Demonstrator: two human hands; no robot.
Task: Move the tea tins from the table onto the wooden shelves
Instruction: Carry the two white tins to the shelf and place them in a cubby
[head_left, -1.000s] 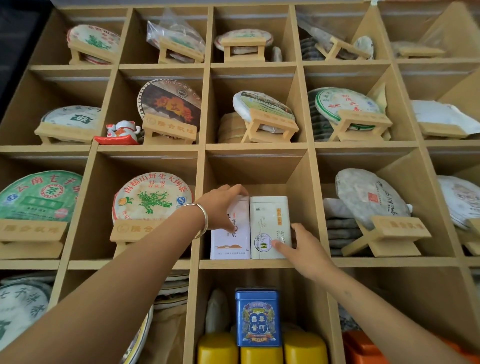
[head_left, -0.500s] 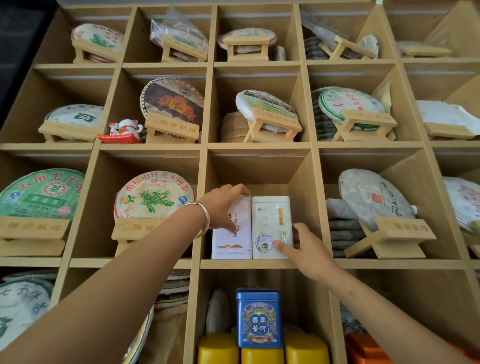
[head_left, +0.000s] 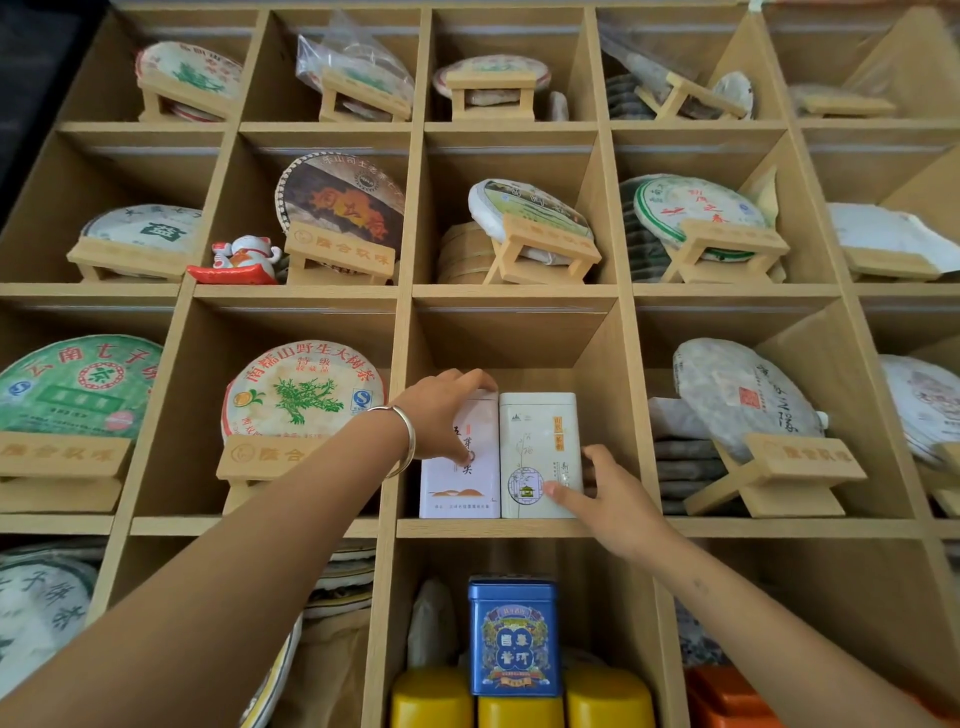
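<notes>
Two tall tea tins stand side by side in the middle cubby of the wooden shelves (head_left: 498, 527). The pale pink tin (head_left: 460, 488) is on the left, the white tin (head_left: 537, 441) on the right, and they touch. My left hand (head_left: 441, 408) grips the pink tin's top and front. My right hand (head_left: 610, 501) holds the white tin's lower right side, thumb on its front. In the cubby below, a blue tin (head_left: 513, 636) rests on yellow tins (head_left: 519, 701).
Round wrapped tea cakes on wooden stands fill the surrounding cubbies, such as one to the left (head_left: 304, 395) and one to the right (head_left: 743, 397). A red and white cat figurine (head_left: 244, 260) sits one row up. An orange container (head_left: 727, 699) is at the bottom right.
Both hands stay on their tins, with hardly any motion. The view has shifted a little.
</notes>
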